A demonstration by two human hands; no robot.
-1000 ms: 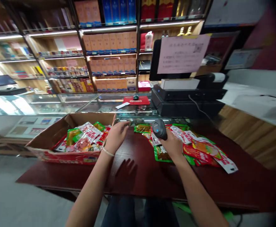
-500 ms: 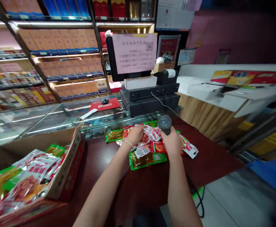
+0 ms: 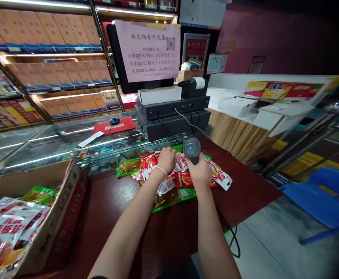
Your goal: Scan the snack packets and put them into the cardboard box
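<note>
My right hand (image 3: pixel 199 172) grips a dark barcode scanner (image 3: pixel 191 148), its head pointing down at a heap of snack packets (image 3: pixel 169 176) in red, green and white on the dark red table (image 3: pixel 123 209). My left hand (image 3: pixel 166 159) lies on top of that heap, fingers bent over a red and white packet. I cannot tell whether the fingers pinch it or only press on it. A thin bracelet circles my left wrist.
A cardboard box (image 3: pixel 56 217) holding more packets stands at the left. Behind the table runs a glass counter (image 3: pixel 56 143) with a red mouse pad (image 3: pixel 114 124), a cash register (image 3: pixel 172 112) and a receipt printer (image 3: pixel 193 86). A blue chair (image 3: pixel 323 193) stands at the right.
My left hand left the edge of the box and crossed to the heap of packets beside the scanner. The view swung right, so the box slid to the left edge.
</note>
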